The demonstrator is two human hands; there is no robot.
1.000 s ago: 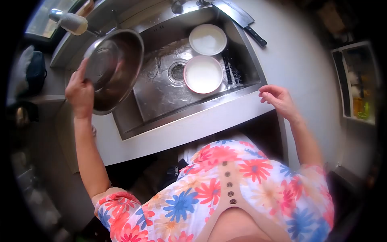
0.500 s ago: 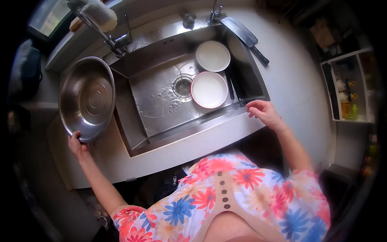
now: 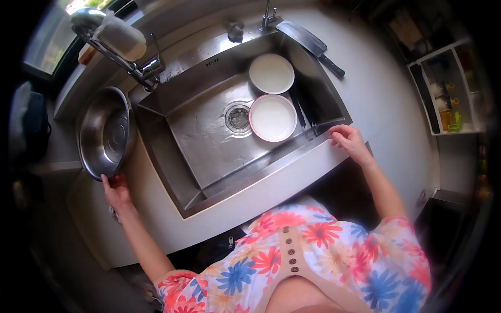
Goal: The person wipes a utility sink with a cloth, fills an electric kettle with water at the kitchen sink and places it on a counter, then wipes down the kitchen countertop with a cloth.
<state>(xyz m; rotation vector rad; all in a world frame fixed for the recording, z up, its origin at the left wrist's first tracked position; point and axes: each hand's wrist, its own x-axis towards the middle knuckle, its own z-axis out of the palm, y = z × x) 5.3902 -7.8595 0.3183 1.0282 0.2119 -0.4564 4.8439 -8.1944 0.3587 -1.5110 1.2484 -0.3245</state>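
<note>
At the left of the sink, a round stainless steel basin (image 3: 119, 133) stands tilted on its side, its hollow facing the sink. My left hand (image 3: 118, 194) is closed at the basin's lower rim, the thumb on the near side; part of the grip is hidden. My right hand (image 3: 348, 142) hovers by the sink's front right corner, holding nothing, its fingers loosely bent and apart. Inside the steel sink (image 3: 201, 151) are a white bowl (image 3: 271, 74) and, nearer me, a white bowl with a red rim (image 3: 272, 119). Dark, slender items (image 3: 301, 109) lie beside the bowls.
A cleaver (image 3: 308, 41) rests across the sink's back right edge. The main faucet (image 3: 143, 73) rises at the back left, and a small tap (image 3: 267, 20) stands at the back. A shelf unit (image 3: 446, 88) holds several small items at the right.
The basin has turned more edge-on, and my left hand has shifted slightly right and down with its rim. My right hand has moved a little to the right. The view has shifted slightly.
</note>
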